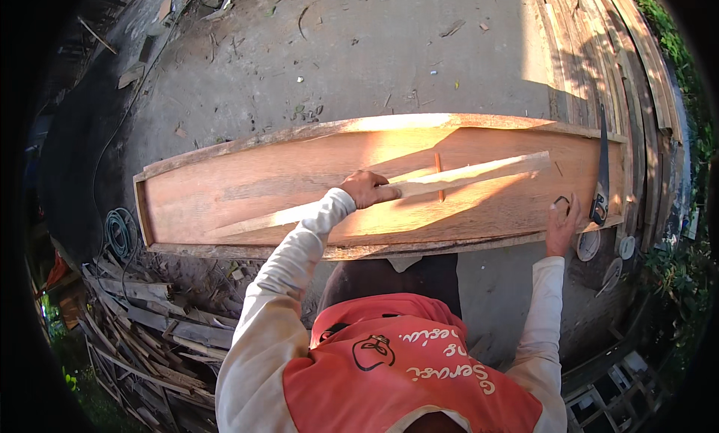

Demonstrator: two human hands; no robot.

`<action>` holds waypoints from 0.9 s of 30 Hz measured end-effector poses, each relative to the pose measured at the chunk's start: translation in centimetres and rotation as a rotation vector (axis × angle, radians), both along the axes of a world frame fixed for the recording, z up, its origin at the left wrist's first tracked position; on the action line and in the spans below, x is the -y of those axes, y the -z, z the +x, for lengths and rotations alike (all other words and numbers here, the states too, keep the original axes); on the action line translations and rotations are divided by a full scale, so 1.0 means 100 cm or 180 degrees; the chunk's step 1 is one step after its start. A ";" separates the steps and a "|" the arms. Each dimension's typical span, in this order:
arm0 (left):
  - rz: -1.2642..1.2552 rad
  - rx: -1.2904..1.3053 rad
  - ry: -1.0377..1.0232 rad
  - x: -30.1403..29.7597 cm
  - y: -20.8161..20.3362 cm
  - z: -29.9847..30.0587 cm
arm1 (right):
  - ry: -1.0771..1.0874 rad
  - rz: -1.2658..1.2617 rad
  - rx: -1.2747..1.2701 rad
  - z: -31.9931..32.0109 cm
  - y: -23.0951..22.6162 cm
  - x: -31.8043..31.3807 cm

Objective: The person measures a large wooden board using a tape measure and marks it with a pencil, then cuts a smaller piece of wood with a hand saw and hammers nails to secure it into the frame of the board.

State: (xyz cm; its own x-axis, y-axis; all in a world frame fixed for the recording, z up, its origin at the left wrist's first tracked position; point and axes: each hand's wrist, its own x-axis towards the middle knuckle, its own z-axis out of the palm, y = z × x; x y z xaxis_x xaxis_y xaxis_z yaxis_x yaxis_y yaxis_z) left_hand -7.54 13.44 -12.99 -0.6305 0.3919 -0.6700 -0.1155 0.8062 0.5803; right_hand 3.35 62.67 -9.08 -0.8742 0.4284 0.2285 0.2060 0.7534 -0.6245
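Wood strip (487,172) slants over the panel (187,205) mid-frame, the left hand's (367,189) fingers clamped on it; at right, the right hand's (562,227) fingers bend by a dark loop (562,199), grip unclear. Edging (359,251) looks fitted; the strip seems unfastened.

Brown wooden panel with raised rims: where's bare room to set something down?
Bare: left end, between short wooden left rim and long pale wood strip. Crowded: middle, left hand on strip; right end, black-handled handsaw near right hand.
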 end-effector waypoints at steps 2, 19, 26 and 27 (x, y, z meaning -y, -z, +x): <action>0.0127 -0.0096 -0.0150 -0.044 -0.003 -0.019 | 0.0485 0.0053 0.0065 0.013 0.029 -0.105; -0.0699 -0.1499 -0.1243 -0.342 0.051 -0.149 | 0.1135 0.1344 0.2352 0.007 0.153 -0.522; -0.1016 -0.2251 -0.1276 -0.369 0.092 -0.145 | 0.0399 0.2248 0.2391 -0.026 0.154 -0.551; -0.1110 -0.2312 -0.1229 -0.371 0.095 -0.144 | 0.0465 0.2037 0.2502 -0.037 0.156 -0.554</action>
State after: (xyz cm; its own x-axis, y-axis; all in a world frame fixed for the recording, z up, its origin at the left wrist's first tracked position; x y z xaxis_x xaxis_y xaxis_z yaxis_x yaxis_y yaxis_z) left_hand -21.99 50.57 -22.45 -0.9917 -0.0868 -0.0952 -0.1147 0.9316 0.3451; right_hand -0.34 118.09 -24.68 -0.8245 0.5418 -0.1635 0.5002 0.8328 0.2372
